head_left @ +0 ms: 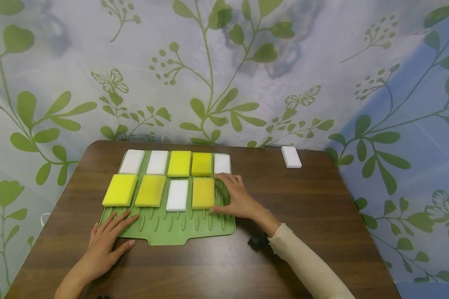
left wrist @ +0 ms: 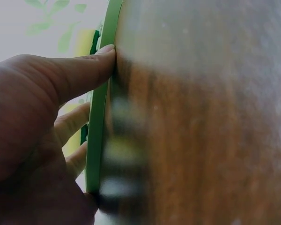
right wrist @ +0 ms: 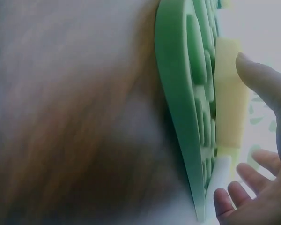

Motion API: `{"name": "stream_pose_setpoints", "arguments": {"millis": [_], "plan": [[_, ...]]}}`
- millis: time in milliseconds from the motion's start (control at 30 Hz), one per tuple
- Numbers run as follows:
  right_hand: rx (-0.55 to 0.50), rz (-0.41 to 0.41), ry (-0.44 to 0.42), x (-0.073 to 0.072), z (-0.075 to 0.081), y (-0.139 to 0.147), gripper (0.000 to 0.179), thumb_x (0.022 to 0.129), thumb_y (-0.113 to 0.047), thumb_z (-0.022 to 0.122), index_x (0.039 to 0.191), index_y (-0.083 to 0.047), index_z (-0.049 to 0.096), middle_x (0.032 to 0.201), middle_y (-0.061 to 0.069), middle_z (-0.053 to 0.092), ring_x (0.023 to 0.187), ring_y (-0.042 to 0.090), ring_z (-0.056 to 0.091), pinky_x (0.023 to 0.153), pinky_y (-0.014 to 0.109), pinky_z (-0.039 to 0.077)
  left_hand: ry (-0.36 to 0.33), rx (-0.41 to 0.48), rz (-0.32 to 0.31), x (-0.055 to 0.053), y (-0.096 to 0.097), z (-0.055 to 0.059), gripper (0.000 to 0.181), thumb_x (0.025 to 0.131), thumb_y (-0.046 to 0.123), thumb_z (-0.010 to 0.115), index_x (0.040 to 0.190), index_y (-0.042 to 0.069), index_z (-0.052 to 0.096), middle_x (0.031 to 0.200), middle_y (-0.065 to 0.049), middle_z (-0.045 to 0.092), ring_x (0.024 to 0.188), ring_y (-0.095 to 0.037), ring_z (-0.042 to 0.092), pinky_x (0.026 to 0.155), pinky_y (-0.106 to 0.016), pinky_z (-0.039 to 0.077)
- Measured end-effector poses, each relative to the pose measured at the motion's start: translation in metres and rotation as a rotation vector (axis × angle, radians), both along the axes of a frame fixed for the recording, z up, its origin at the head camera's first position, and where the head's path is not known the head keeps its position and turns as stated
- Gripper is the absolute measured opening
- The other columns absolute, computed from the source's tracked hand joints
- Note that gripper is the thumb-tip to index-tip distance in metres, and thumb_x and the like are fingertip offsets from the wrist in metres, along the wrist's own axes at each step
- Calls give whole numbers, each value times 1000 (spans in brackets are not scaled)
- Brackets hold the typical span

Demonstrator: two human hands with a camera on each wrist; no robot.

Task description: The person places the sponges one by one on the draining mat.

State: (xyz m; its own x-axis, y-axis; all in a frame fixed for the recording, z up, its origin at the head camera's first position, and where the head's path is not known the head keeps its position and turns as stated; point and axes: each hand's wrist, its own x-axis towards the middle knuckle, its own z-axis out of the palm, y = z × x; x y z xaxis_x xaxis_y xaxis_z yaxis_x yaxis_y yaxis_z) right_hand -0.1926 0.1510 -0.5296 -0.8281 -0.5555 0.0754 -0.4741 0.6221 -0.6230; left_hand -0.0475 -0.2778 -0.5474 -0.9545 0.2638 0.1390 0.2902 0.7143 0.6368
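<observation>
A green ribbed drying mat (head_left: 172, 234) lies on the table, carrying two rows of yellow sponges and white sponges. My right hand (head_left: 237, 197) is at its right side, thumb and fingers spread around the right edge of the front row's rightmost yellow sponge (head_left: 203, 193). In the right wrist view the thumb overlaps that sponge (right wrist: 229, 93), while the other fingers are loosely bent and hold nothing. On the mat's front left part rests my left hand (head_left: 103, 249), fingers extended below the leftmost yellow sponge (head_left: 120, 190). Its thumb touches the mat's edge (left wrist: 98, 126) in the left wrist view.
One white sponge (head_left: 291, 157) lies apart at the table's back right. A small black object (head_left: 258, 242) sits near the right wrist. Behind the brown wooden table (head_left: 303, 199) hangs a leaf-patterned curtain (head_left: 224, 74).
</observation>
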Motion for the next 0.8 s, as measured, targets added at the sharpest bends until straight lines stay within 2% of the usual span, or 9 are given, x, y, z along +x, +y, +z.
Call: {"name": "stream_pose_setpoints", "arguments": {"millis": [167, 433, 700, 800], "plan": [[-17, -30, -26, -4, 1, 16, 110, 83, -48, 94, 170, -20, 33, 173, 4, 34, 148, 36, 30, 115, 67, 38, 1, 4, 1, 0, 1, 2, 72, 95, 15, 82, 160, 24, 53, 169, -22, 43, 152, -66, 26, 112, -95, 1], [-3, -88, -52, -7, 3, 41, 109, 84, -48, 92, 170, -22, 31, 175, 6, 29, 150, 35, 28, 115, 70, 39, 10, 0, 1, 1, 1, 2, 73, 94, 15, 82, 160, 25, 53, 169, -21, 43, 152, -66, 26, 112, -95, 1], [-4, -141, -47, -11, 4, 66, 107, 85, -49, 92, 170, -30, 30, 175, 7, 30, 148, 34, 28, 112, 69, 42, 11, 0, -3, 1, 0, 0, 73, 94, 15, 82, 160, 25, 52, 171, -19, 42, 152, -66, 26, 112, -95, 0], [-1, -171, -36, -14, 4, 78, 107, 85, -49, 92, 170, -27, 30, 174, 8, 30, 147, 34, 29, 112, 69, 43, 13, 1, -3, 2, 0, 0, 73, 95, 16, 82, 161, 25, 52, 171, -18, 41, 152, -65, 26, 113, -94, -1]]}}
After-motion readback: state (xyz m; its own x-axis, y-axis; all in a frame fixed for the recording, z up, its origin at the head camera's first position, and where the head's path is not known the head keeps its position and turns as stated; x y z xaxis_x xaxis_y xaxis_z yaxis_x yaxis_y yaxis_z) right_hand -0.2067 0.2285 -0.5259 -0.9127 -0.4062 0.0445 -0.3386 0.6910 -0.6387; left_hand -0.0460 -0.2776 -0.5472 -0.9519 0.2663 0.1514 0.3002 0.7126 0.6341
